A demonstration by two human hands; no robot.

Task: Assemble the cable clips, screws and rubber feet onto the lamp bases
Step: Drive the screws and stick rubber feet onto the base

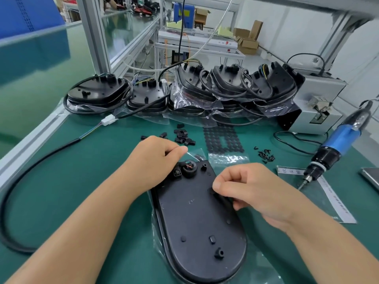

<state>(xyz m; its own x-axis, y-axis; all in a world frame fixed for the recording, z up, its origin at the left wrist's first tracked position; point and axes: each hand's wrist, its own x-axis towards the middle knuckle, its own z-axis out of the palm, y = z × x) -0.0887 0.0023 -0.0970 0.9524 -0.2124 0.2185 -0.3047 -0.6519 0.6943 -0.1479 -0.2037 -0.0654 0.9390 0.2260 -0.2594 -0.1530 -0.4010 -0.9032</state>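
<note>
Green-matted table (98, 167) on a factory line, stacked bagged bases (205, 93) at the back, electric screwdriver (336, 146) lying right. Lamp base (196, 220) lies underside-up, centre. Left hand (158, 158) curled, pinching the bag's plastic at the base's far end; right hand (252, 187) curled, pinching a small black part against the base. Judgement: seat it square before driving screws (266, 155); spare clips (182, 137) lie just beyond.

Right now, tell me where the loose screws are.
In the head view, the screws lie right of centre on the green mat, between the rubber feet sheet and the screwdriver.
</note>
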